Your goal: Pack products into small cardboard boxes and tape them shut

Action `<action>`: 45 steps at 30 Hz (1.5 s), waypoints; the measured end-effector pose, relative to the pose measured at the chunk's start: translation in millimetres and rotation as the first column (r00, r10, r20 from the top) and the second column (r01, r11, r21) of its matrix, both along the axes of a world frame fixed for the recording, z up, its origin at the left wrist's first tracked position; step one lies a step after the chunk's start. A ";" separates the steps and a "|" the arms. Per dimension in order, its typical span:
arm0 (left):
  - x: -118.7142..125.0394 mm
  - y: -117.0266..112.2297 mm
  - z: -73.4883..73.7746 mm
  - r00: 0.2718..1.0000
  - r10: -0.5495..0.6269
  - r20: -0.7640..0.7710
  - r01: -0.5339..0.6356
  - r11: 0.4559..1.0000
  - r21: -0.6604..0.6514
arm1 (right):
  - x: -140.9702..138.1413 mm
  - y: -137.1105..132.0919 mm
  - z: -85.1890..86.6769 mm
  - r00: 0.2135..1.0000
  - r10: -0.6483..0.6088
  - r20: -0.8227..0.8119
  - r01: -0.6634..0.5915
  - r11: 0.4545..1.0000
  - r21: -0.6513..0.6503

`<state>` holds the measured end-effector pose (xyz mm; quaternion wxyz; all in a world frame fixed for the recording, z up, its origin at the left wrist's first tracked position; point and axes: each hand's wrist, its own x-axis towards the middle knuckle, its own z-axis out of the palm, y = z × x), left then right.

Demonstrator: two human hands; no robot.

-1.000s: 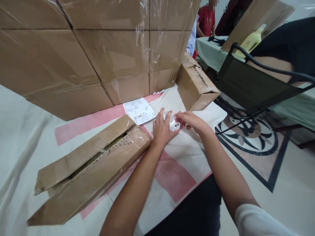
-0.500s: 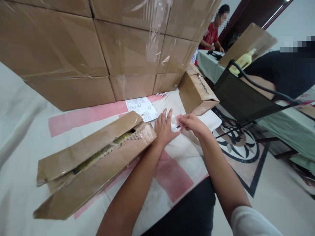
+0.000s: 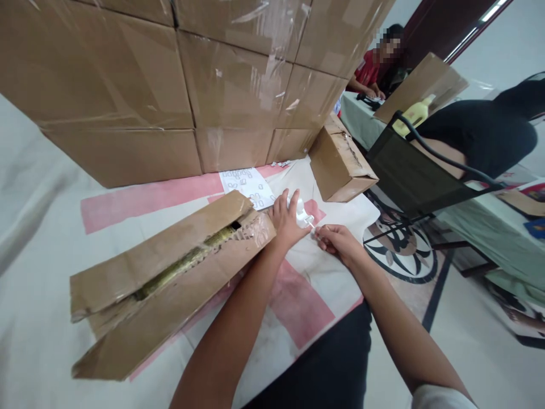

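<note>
My left hand (image 3: 285,218) rests on the cloth, its fingers around a small white plastic object (image 3: 301,211) that looks like a tape dispenser. Part of that object is hidden by the fingers. A thin white strip (image 3: 311,224) runs from its near edge to my right hand (image 3: 336,241), which pinches the strip's end between thumb and fingertip. Just left of my left hand lies a white sheet (image 3: 247,184) printed with small outlined shapes; some of these may be stickers. My left forearm passes close by the end of a long, partly open cardboard box (image 3: 179,284).
Taped cardboard boxes (image 3: 140,85) are stacked at the back. A smaller box (image 3: 336,165) stands to the right on the pink-and-white cloth (image 3: 145,199). Beyond are a dark chair (image 3: 409,176), a yellow jug (image 3: 415,116) and two people, one in a red shirt (image 3: 366,71).
My right hand has drawn back toward me, away from the white object, and a thin white strip now shows between them. My left hand stays in place. The view has shifted slightly.
</note>
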<state>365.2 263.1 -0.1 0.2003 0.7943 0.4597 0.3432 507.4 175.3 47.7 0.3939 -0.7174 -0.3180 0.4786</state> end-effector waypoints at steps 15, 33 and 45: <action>-1.3 0.0 2.3 1.000 -0.013 -0.019 0.012 0.999 -0.045 | -3.3 9.6 -13.3 0.995 0.046 -0.084 -0.044 0.999 0.023; -3.9 -0.8 3.9 0.999 -0.025 0.031 0.026 0.998 -0.049 | -15.5 -2.2 0.8 0.996 -0.005 -0.088 0.020 0.986 0.165; -3.0 0.3 2.1 0.999 -0.034 -0.018 0.033 0.998 -0.047 | -12.7 -2.8 -3.0 0.999 -0.007 0.054 0.005 0.999 0.041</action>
